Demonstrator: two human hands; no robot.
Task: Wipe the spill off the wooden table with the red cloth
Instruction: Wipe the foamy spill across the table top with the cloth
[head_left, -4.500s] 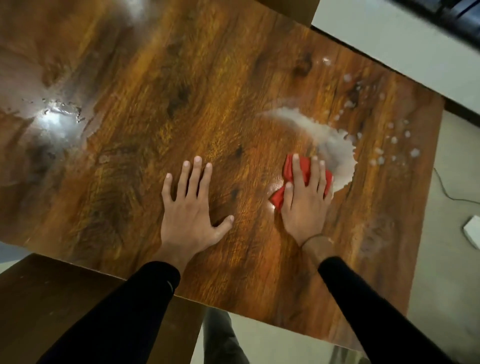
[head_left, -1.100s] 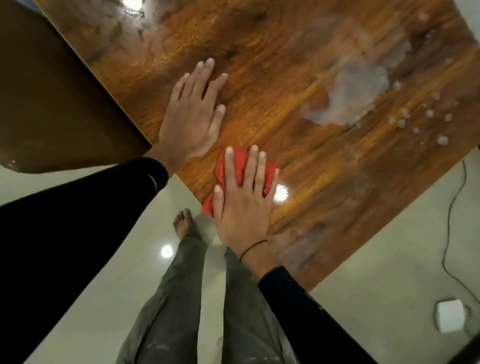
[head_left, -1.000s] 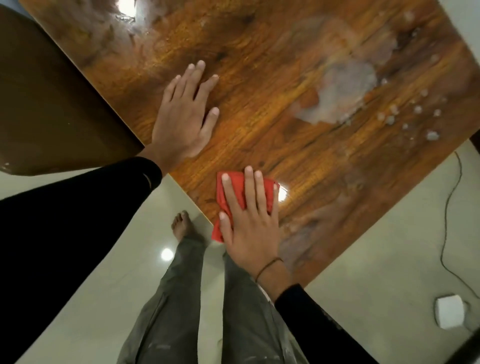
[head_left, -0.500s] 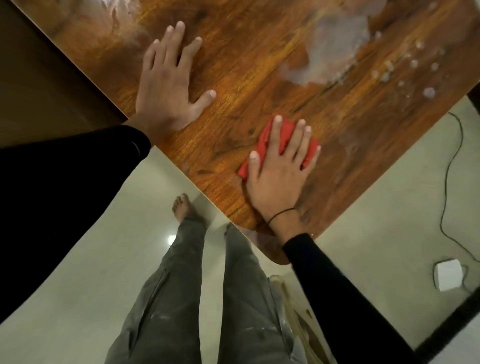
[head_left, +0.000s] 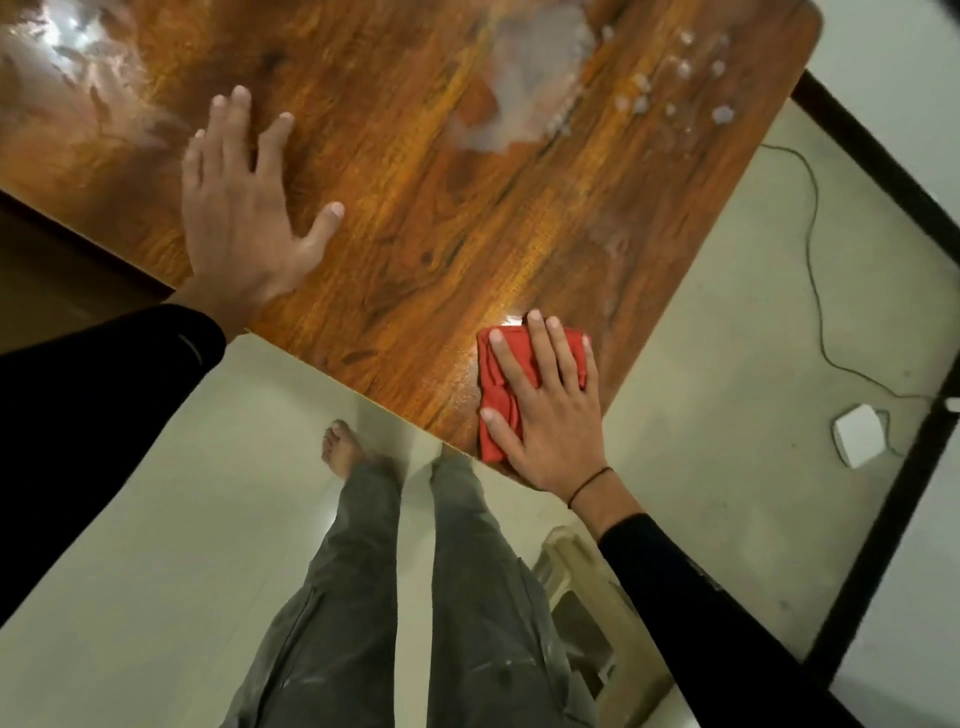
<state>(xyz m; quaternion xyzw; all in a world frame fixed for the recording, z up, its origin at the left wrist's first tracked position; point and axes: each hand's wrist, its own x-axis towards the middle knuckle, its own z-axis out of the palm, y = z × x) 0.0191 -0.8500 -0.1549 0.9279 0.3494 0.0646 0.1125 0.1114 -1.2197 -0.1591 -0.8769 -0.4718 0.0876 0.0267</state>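
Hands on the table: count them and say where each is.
2. The left hand lies flat on the bare wood near the table's near edge. The right hand presses the red cloth at the near corner.

— Where's the red cloth (head_left: 501, 387)?

— Folded into a rough rectangle, flat on the wooden table (head_left: 415, 223) at its near corner, with its lower end reaching the table's edge.

— And the table itself?

— Glossy, dark orange-brown grain, rounded corners, seen at a slant.

— The spill (head_left: 530, 88)?

— A pale, cloudy patch toward the far right side, well apart from the cloth. Small droplets (head_left: 680, 78) are scattered just to its right, near the far corner.
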